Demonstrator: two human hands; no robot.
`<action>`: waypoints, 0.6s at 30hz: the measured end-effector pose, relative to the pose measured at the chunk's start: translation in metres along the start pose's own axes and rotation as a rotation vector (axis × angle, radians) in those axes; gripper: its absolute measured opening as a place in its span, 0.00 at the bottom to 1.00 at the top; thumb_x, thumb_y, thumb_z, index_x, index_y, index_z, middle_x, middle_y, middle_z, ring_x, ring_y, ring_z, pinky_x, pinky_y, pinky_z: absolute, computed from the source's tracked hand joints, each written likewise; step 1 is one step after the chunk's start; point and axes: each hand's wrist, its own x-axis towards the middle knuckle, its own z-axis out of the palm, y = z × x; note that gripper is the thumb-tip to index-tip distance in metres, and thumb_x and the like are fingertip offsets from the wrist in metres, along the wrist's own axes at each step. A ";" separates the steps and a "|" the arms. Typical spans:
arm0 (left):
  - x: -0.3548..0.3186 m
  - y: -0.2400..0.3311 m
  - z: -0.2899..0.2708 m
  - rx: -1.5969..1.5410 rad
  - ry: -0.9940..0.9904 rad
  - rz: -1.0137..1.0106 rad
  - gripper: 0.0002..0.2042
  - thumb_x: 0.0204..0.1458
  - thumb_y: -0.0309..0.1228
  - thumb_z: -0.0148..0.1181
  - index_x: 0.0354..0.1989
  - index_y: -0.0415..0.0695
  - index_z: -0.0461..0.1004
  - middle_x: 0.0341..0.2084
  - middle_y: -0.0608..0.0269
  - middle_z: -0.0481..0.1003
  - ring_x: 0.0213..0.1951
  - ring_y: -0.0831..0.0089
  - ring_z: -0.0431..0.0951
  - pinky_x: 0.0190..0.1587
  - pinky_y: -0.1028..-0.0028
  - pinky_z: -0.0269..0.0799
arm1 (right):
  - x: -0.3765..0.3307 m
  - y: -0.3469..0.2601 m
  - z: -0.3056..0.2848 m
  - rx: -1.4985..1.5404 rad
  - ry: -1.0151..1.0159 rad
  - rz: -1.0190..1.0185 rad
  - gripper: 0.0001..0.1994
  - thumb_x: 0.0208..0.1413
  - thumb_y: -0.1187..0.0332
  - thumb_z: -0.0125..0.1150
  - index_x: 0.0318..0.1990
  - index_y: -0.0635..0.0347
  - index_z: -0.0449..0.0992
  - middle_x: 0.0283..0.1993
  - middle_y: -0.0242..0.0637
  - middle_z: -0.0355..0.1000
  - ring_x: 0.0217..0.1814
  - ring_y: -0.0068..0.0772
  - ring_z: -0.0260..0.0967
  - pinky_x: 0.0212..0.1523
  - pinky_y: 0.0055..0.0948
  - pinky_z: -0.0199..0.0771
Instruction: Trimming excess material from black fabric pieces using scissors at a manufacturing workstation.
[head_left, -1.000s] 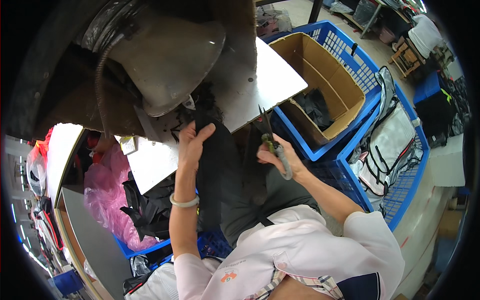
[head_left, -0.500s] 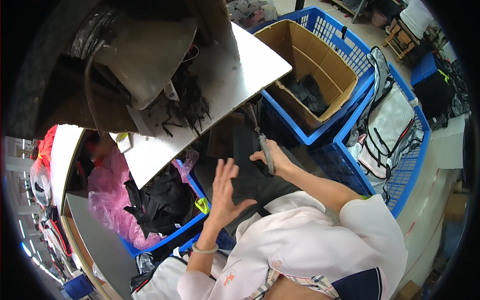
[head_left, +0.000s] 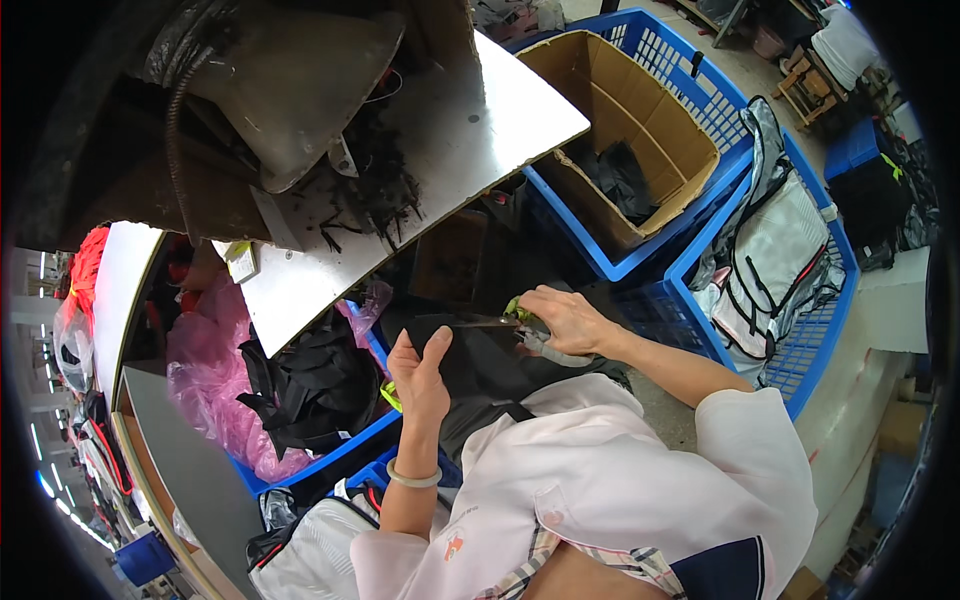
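Note:
My right hand is closed round a pair of scissors, whose metal blades point left toward my left hand. Pale wrapping covers the scissors' handle, and a yellow-green bit shows by the fingers. My left hand, with a pale bangle at the wrist, has its thumb and a finger raised at the edge of black fabric. It appears to grip that edge, though the other fingers are hidden. The fabric hangs over my lap, under the blades.
Ahead is a white-topped table with a heap of black scraps. A blue crate holds a cardboard box; another crate holds white and grey bags. At left are pink plastic and black cloth pieces.
My right hand has turned the scissors from upright to pointing left. My left hand has moved a little left and down, its spread fingers drawing in at the black fabric.

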 end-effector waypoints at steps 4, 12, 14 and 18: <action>0.002 -0.001 0.003 0.049 -0.030 0.021 0.03 0.49 0.22 0.60 0.31 0.40 0.74 0.27 0.67 0.76 0.27 0.84 0.71 0.34 0.84 0.67 | 0.002 0.000 -0.001 0.001 -0.021 -0.029 0.21 0.40 0.56 0.68 0.37 0.62 0.70 0.34 0.42 0.70 0.39 0.44 0.68 0.38 0.38 0.69; 0.004 0.008 0.008 0.126 -0.044 0.002 0.02 0.49 0.22 0.60 0.30 0.39 0.73 0.25 0.69 0.75 0.27 0.84 0.70 0.33 0.84 0.66 | 0.008 -0.009 -0.013 -0.014 -0.110 -0.039 0.11 0.40 0.68 0.61 0.30 0.63 0.70 0.29 0.44 0.72 0.35 0.47 0.71 0.33 0.41 0.69; 0.005 0.006 0.008 0.113 -0.029 0.048 0.02 0.49 0.22 0.60 0.29 0.39 0.73 0.24 0.70 0.75 0.26 0.85 0.69 0.32 0.84 0.64 | 0.010 -0.009 -0.010 -0.004 -0.037 -0.068 0.11 0.39 0.68 0.62 0.29 0.64 0.70 0.29 0.43 0.72 0.34 0.47 0.71 0.32 0.41 0.69; 0.008 0.004 0.005 0.121 -0.036 0.056 0.02 0.49 0.22 0.60 0.29 0.39 0.73 0.24 0.71 0.75 0.26 0.86 0.68 0.31 0.84 0.63 | 0.015 -0.009 -0.002 0.044 0.171 -0.185 0.11 0.39 0.69 0.62 0.29 0.64 0.70 0.28 0.43 0.72 0.32 0.48 0.71 0.30 0.41 0.69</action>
